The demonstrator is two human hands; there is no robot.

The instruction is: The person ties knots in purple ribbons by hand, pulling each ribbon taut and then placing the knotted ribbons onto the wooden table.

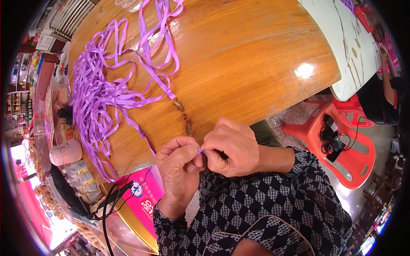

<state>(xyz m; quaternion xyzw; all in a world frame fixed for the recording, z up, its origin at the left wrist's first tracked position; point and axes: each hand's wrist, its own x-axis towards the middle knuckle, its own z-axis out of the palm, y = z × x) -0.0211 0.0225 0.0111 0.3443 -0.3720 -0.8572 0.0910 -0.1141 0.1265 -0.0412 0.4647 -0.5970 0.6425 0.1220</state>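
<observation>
At the table's near edge, my left hand (180,167) pinches a small bit of purple ribbon (200,150) between thumb and forefinger. My right hand (234,147), its fingers curled, grips the same bit from the other side, so the two hands nearly touch. Most of what lies between the fingertips is hidden. A strand runs from behind my left hand up to a large tangled heap of purple ribbon (96,81) on the left of the wooden table (252,59). More loops of ribbon stretch toward the far edge.
A clear plastic cup (129,4) stands at the far edge. On the right are a white marbled table (352,51), a red plastic chair (356,160) holding black cables (331,141), and another person (386,91). A pink box (143,194) and a black cord (105,217) lie at lower left.
</observation>
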